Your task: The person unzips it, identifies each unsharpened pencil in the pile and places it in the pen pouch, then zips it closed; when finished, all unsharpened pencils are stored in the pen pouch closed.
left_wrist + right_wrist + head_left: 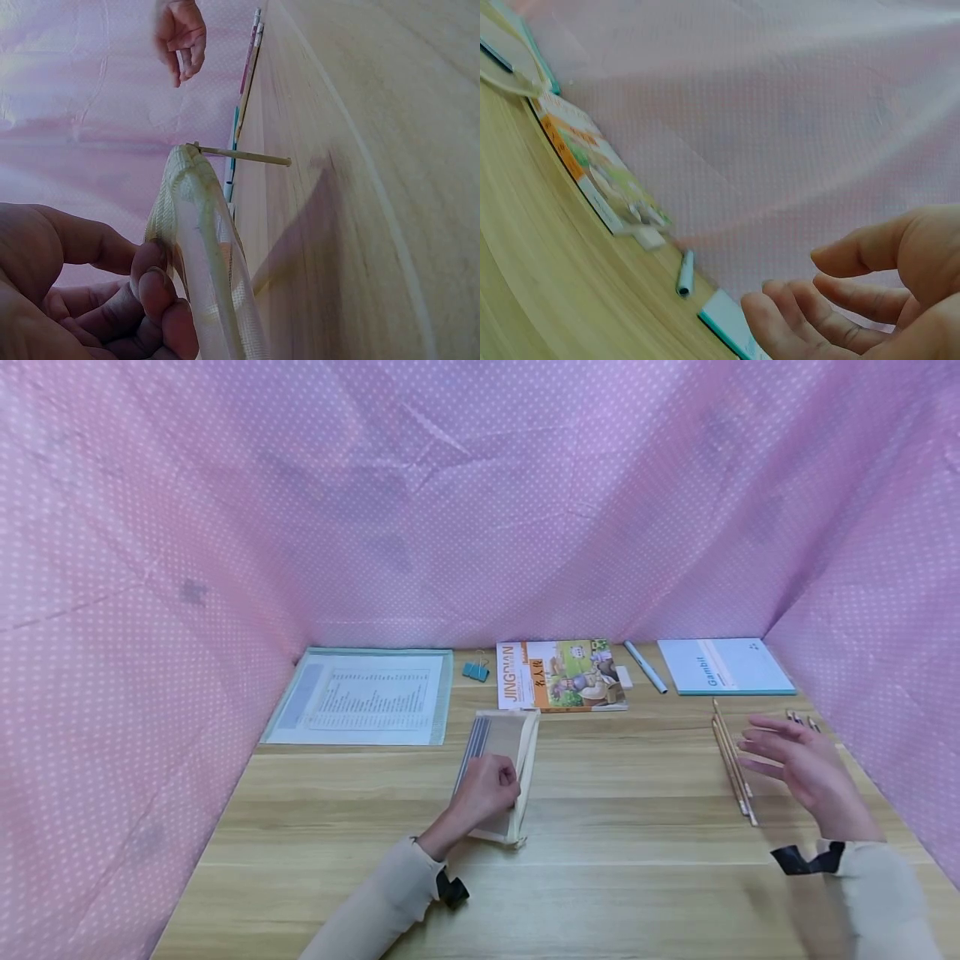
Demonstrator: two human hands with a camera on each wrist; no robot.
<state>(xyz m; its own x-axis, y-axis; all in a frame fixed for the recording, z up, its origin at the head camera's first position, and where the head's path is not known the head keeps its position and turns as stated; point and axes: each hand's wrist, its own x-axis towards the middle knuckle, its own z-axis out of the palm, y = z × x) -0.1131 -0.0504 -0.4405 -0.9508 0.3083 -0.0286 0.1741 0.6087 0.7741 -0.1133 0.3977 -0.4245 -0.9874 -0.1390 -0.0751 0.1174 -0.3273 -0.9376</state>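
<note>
My left hand (485, 789) pinches the edge of a see-through zip pouch (504, 733) with cream trim, lying on the table. Dark parallel lines run along the pouch's left side. In the left wrist view, thumb and fingertips grip the trim of the pouch (214, 262), and a narrow zipper pull (247, 155) sticks out from its far end. Over on the right, my right hand (806, 772) hovers with spread, slightly bent fingers and nothing in them. Several wooden pencils (729, 756) lie just left of it. Small dark-ended items (802, 720) show behind it, partly hidden.
Along the back of the wooden table (615, 843) are a printed sheet in a folder (367, 697), a teal binder clip (476, 671), an illustrated book (562, 675), a white eraser (624, 677), a light-blue pen (646, 667) and a pale notebook (723, 667). Pink dotted cloth (480, 527) surrounds it.
</note>
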